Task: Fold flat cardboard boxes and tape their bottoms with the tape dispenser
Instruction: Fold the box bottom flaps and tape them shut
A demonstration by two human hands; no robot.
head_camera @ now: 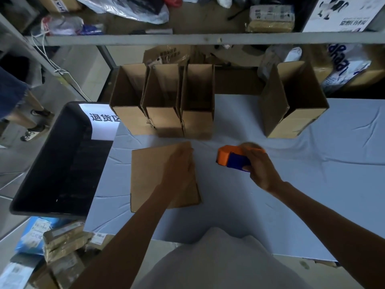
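Left grip (179, 163) pressed open-fingered on flat box (148, 176), mid-frame; right grip (259, 163) grasping tape dispenser (230, 158). Four upright boxes (196, 122) upper frame, likely done; flat one left to fold, tape.

Left hand (179, 167) lies palm-down on flat brown cardboard box blank (145, 178), fingers near its far right corner. Right hand (260, 165) grips orange-and-blue plastic tape dispenser (231, 158), just right of blank, apart from it. Row of three upright open brown cardboard boxes (164, 122) beyond left hand. Single upright open brown cardboard box (291, 113) beyond right hand, further right. Pale blue cloth-covered table (312, 195) under both. Black plastic bin (52, 163) left of left hand.
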